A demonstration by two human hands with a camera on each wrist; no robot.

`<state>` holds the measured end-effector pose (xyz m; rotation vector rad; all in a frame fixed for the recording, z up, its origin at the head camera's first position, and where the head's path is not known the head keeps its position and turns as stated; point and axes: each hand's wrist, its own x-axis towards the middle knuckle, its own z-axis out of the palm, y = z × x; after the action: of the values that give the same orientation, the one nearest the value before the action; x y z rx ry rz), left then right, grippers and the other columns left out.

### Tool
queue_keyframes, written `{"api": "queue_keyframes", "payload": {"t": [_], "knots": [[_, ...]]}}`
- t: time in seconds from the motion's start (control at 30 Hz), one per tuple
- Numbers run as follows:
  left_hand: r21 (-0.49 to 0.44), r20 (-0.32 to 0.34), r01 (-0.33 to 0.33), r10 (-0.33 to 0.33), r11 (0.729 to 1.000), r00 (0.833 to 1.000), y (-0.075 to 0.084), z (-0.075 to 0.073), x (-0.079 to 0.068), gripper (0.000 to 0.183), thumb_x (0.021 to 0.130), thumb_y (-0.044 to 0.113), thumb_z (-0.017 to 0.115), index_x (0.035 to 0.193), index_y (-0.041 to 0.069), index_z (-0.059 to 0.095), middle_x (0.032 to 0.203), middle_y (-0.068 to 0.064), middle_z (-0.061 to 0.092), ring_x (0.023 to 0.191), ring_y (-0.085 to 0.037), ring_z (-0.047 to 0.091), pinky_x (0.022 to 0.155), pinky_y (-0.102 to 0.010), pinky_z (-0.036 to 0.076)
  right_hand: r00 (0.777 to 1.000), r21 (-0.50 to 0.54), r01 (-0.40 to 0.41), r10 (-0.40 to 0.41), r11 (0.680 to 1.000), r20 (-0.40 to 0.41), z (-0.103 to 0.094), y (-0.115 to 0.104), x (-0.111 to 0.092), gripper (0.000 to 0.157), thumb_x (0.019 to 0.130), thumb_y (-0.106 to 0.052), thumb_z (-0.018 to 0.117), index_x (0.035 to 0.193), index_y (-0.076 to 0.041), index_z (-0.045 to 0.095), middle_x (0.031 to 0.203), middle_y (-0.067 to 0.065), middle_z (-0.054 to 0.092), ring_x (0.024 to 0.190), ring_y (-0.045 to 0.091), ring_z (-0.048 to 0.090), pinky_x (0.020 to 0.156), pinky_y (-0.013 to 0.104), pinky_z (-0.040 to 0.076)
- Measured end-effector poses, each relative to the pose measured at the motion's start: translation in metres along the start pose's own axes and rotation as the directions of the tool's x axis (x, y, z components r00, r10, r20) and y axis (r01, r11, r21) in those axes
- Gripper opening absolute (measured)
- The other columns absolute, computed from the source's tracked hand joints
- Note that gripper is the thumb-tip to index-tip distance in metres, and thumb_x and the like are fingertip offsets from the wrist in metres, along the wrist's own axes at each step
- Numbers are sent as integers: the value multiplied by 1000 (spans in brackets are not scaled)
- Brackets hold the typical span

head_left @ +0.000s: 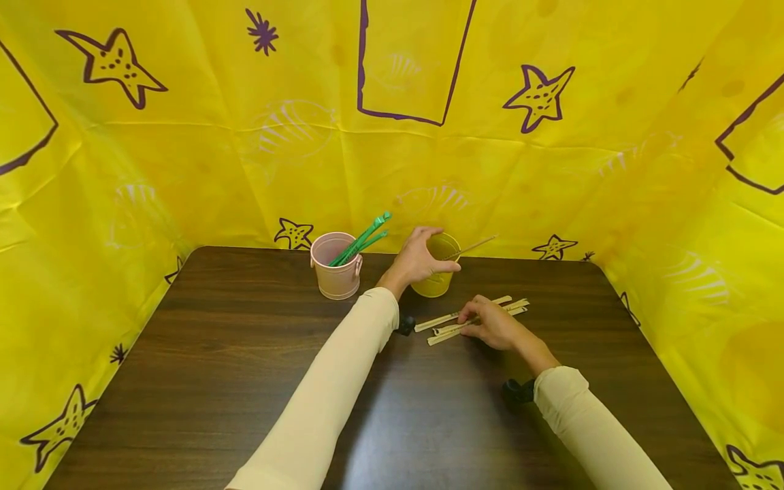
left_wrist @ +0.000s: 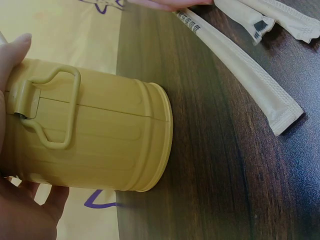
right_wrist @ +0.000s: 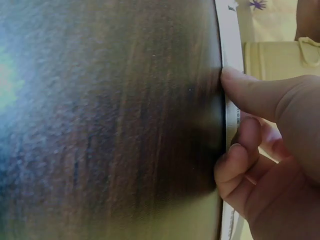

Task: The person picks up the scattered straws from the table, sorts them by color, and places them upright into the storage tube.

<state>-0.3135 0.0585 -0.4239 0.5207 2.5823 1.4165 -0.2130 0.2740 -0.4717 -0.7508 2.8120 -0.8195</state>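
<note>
My left hand [head_left: 418, 258] is spread around the upper part of a small yellow metal bucket [head_left: 436, 287], thumb on one side and fingers on the other. In the left wrist view the bucket [left_wrist: 105, 130] shows its wire handle. One thin cream stick [head_left: 478, 245] leans out over its rim. Several long, narrow cream stick packets [head_left: 436, 322] lie on the table in front of the bucket. Over them, my right hand [head_left: 493, 325] pinches a packet [right_wrist: 231, 115] between thumb and curled fingers, at table level. Dark print marks some packets.
A pink bucket [head_left: 338, 279] stands left of the yellow one, with green stick packets [head_left: 361, 243] leaning out of it. Both buckets stand near the back edge of the dark wooden table [head_left: 245, 381]. Behind it hangs a yellow patterned cloth [head_left: 331, 170].
</note>
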Motion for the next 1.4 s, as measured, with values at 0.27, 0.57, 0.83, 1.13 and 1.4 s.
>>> {"api": "queue_keyframes", "payload": {"t": [0.27,0.57,0.83,1.13,1.4], "knots": [[-8,-6,1,-2,1000,1000,0,0,-2,95,79,52,85,157,26,39,159,-3,34,148,-29,38,119,-48,39,999,-38,-8,9,999,44,-4,0,2,17,89,-12,78,104,-10,73,98,6,63,89,17,58,81,32,50],[-8,-2,1,-1,1000,1000,1,0,-2,96,78,51,86,157,25,39,158,-4,35,147,-30,39,118,-48,40,1000,-5,-8,8,1000,3,-16,-8,0,8,89,-12,78,96,-13,74,97,4,62,90,17,60,81,31,50],[4,-14,-5,5,1000,1000,0,1,-1,96,77,51,87,157,24,39,157,-4,36,147,-30,39,119,-48,39,993,67,-9,17,998,-119,-58,-26,-4,10,92,-15,76,101,-14,72,99,2,65,87,14,60,74,29,49],[20,-21,-11,12,1000,1000,0,1,2,95,78,50,86,157,24,40,157,-2,36,147,-28,39,119,-46,39,959,143,-47,84,989,-270,-117,-55,-17,10,98,-28,70,105,-21,68,93,0,63,62,16,49,58,29,43],[-1,-13,-17,17,1000,1000,0,0,2,95,79,48,87,157,22,39,157,-2,37,148,-29,38,119,-46,40,885,415,82,125,906,-448,-145,-76,-9,11,100,-17,66,108,-10,64,107,-8,63,51,14,43,50,27,39]]}}
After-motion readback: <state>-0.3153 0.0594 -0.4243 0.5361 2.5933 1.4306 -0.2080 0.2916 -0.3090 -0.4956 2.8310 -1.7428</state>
